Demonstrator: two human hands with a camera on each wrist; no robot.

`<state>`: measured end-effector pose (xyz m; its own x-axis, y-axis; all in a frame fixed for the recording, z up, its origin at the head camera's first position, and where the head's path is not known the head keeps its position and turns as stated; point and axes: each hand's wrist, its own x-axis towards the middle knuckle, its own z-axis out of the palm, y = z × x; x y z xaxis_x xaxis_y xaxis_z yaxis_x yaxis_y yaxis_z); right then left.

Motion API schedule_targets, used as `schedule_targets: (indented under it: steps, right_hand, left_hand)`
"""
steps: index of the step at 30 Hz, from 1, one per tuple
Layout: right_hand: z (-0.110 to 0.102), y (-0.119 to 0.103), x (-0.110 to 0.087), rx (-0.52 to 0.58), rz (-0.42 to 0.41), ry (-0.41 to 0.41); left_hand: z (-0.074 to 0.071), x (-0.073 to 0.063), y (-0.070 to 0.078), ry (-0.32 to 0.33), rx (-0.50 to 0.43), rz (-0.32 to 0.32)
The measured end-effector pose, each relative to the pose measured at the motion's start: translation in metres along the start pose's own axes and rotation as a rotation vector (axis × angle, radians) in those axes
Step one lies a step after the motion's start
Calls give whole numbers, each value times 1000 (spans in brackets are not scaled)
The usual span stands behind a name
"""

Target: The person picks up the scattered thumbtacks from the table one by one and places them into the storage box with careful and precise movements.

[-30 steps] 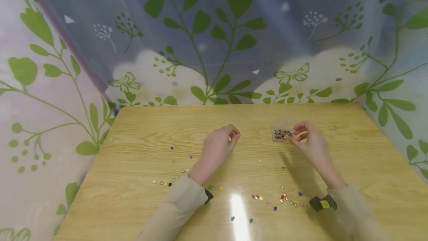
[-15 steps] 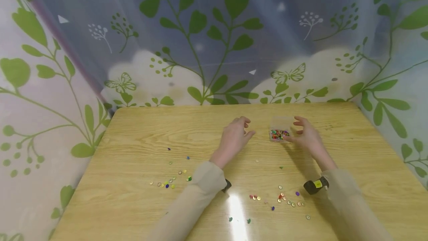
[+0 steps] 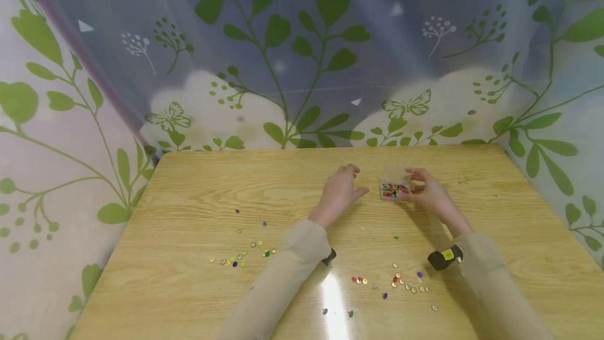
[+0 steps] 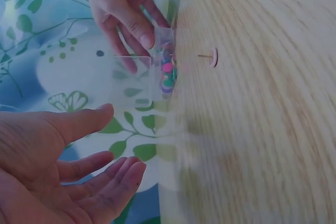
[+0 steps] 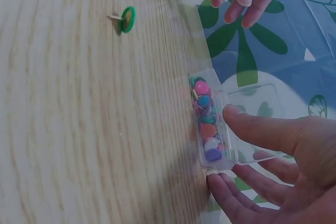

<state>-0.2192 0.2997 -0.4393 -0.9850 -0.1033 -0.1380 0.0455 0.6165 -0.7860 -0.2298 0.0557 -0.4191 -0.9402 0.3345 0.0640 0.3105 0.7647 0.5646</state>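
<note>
The table (image 3: 189, 182) has a light yellow wood-grain top, and its far edge runs close to a printed curtain (image 3: 278, 77). A bright streak of glare (image 3: 336, 308) lies on the tabletop at lower centre. The curtain's rear face is grey-blue above, with rounded white shapes below; the left side (image 3: 71, 172) is pale pinkish white, the right side pale blue. Green leaf sprigs (image 3: 278, 30), two butterfly outlines (image 3: 407, 103) low on the rear face and small white triangles (image 3: 85, 26) are noted.
</note>
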Motion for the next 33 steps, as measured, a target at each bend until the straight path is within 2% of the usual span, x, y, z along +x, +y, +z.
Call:
schedule_targets:
  steps: [7,15,20,26,33]
  right_hand:
    - [0,1,2,-5,-5,0]
    - [4,-1,4,-18,-3,18]
    - [8,-1,3,-25,-10,27]
    - [10,-2,2,-22,-4,38]
    - [14,-1,2,23,-4,25]
  left_hand:
    - [16,8,8,-53,34,6]
    - [28,14,16,-107,-75,-25]
    - [32,17,19,-137,-82,-49]
    - [38,22,21,-131,-108,-81]
    - [44,25,22,-99,-124,-75]
